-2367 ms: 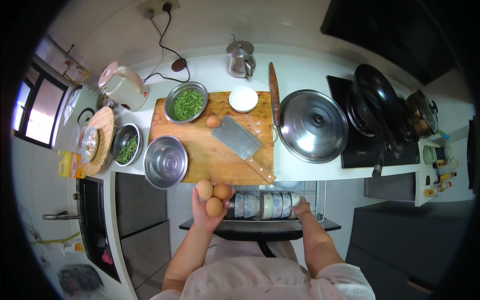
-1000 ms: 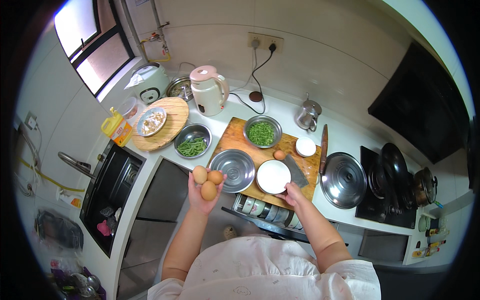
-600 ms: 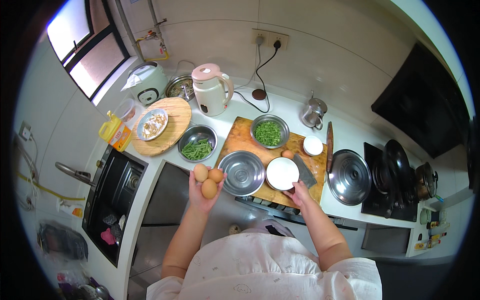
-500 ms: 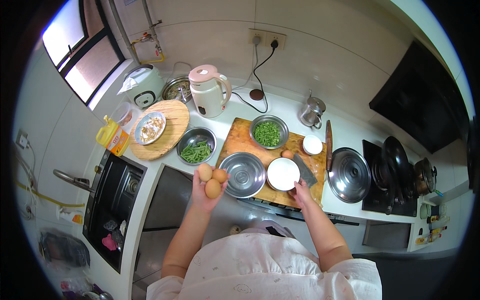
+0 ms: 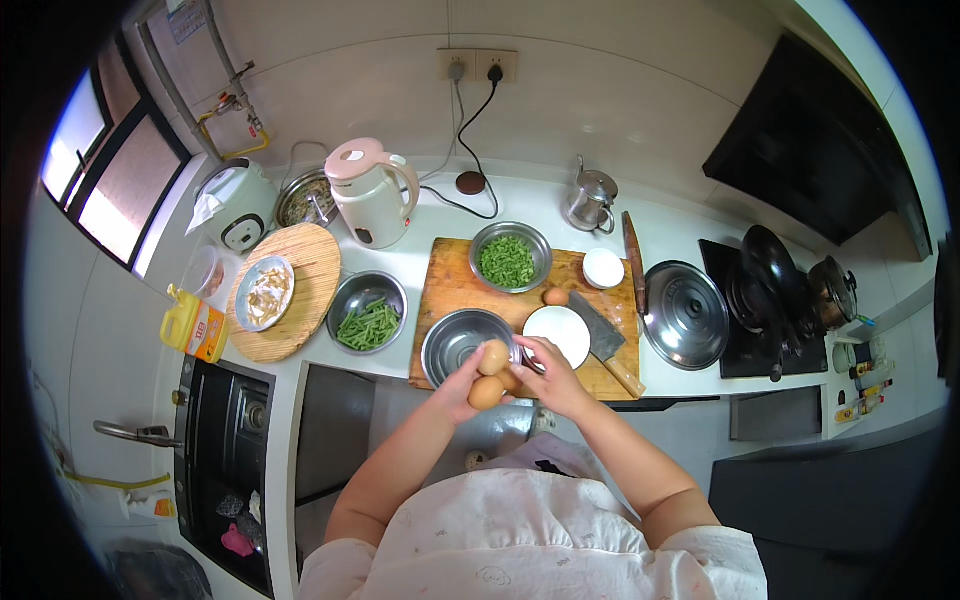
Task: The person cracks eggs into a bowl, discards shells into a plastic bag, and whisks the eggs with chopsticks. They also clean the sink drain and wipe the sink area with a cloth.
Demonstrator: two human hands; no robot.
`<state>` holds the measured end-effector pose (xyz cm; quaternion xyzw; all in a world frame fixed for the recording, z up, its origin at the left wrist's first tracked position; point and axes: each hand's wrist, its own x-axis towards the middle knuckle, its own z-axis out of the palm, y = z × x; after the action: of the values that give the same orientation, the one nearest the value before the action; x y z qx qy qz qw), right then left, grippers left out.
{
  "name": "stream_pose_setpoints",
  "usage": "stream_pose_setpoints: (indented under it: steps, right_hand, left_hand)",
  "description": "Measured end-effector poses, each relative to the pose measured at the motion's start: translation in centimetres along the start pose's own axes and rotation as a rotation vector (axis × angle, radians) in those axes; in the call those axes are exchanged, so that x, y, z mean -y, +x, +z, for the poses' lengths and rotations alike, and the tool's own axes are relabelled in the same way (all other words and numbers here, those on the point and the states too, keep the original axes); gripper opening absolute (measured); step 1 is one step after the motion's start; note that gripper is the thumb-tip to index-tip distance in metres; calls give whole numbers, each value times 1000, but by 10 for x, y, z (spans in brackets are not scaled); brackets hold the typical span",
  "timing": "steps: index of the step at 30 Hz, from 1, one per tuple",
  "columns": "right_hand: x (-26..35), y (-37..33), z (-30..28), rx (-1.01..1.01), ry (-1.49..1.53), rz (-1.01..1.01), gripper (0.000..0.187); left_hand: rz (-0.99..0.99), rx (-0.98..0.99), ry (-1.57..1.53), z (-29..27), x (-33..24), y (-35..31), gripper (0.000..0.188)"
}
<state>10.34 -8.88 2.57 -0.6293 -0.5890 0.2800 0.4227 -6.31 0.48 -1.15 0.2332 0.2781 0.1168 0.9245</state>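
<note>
Three brown eggs [image 5: 494,357] rest in my left hand [image 5: 460,394], its fingers curled round them, above the near edge of the steel bowl [image 5: 445,352]. Close against the eggs is my right hand [image 5: 557,385], thumb and forefinger apart; the thumb appears to touch the egg nearest it. That egg is partly hidden between the hands. Beside the steel bowl on the wooden cutting board [image 5: 432,300] stands a white bowl [image 5: 560,335], partly behind my right fingers. Another brown egg [image 5: 556,296] lies just beyond it, next to a cleaver [image 5: 600,330].
Chopped greens fill a steel bowl [image 5: 510,240] at the back of the board, near a small white bowl [image 5: 603,268]. Cut green beans [image 5: 368,326] sit left. A steel lid [image 5: 687,315] and stove [image 5: 800,345] lie right; a kettle [image 5: 370,195] and sink [image 5: 215,470] left.
My right hand has left the white bowl and come over to the eggs. My left hand has carried the eggs right, toward the steel bowl. The view has shifted too.
</note>
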Motion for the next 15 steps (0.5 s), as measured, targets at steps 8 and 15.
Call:
stream_pose_setpoints:
  steps: [8, 15]
  right_hand:
    - [1, 40, -4, 173, 324, 184, 39]
    - [-30, 60, -32, -212, 1151, 287, 38]
  left_hand:
    - [-16, 64, 0, 13, -14, 18, 48]
    - [109, 111, -119, 20, -17, 45, 31]
